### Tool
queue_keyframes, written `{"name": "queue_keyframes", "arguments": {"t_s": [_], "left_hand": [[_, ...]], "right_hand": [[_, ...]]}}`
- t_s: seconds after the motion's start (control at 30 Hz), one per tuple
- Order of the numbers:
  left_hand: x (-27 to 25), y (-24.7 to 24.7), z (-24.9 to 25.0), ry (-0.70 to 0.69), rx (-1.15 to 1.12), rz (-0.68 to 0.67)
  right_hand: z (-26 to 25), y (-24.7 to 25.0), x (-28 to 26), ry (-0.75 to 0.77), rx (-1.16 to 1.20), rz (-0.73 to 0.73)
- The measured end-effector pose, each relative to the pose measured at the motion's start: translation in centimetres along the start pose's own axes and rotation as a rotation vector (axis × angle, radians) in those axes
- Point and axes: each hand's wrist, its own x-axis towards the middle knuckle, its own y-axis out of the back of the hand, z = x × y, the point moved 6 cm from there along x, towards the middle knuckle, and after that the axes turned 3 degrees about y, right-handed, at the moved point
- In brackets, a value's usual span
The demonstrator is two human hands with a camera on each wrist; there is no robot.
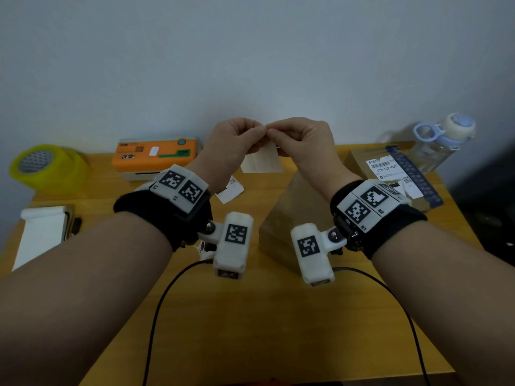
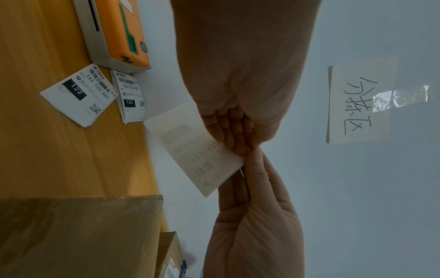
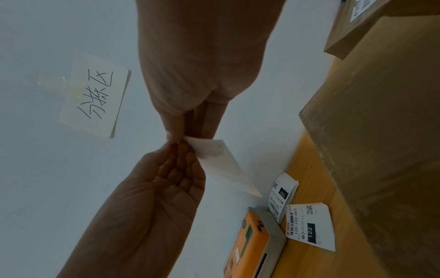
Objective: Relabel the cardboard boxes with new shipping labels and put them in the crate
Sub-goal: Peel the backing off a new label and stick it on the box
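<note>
Both hands are raised above the table and meet at the top corner of one white shipping label (image 1: 262, 161). My left hand (image 1: 257, 132) and my right hand (image 1: 275, 132) each pinch that corner between thumb and fingertips. The label (image 2: 197, 150) hangs down from the pinch, with its print showing faintly through the paper. In the right wrist view the label (image 3: 223, 165) slants down from the fingertips. A plain cardboard box (image 1: 292, 218) stands on the table right below the hands. A second cardboard box (image 1: 362, 165) with a printed label lies at the back right.
An orange label printer (image 1: 156, 156) sits at the back, with loose printed labels (image 2: 78, 96) beside it. A yellow tape roll (image 1: 41, 165) is at the far left, a white block (image 1: 41, 232) at the left edge and a water bottle (image 1: 440, 140) at the back right. A handwritten sign (image 2: 357, 105) is taped to the wall.
</note>
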Motion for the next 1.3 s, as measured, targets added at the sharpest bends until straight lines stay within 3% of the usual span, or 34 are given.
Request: {"name": "queue_keyframes", "arguments": {"t_s": [0.77,0.9,1.17,1.3], "left_hand": [[-1.1,-0.5,1.5,-0.218,0.391,0.017],[-1.1,-0.5,1.5,-0.200,0.390,0.044],[-1.1,-0.7,0.7,-0.091,0.313,0.019],[-1.2,-0.5,-0.1,-0.066,0.303,0.006]], "right_hand": [[0.0,0.1,-0.8,-0.111,0.100,-0.022],[-0.1,-0.1,-0.7,-0.101,0.074,-0.031],[0.8,-0.4,-0.7,-0.089,-0.191,-0.048],[1.5,-0.2,-0.7,-0.144,-0.240,-0.047]]}}
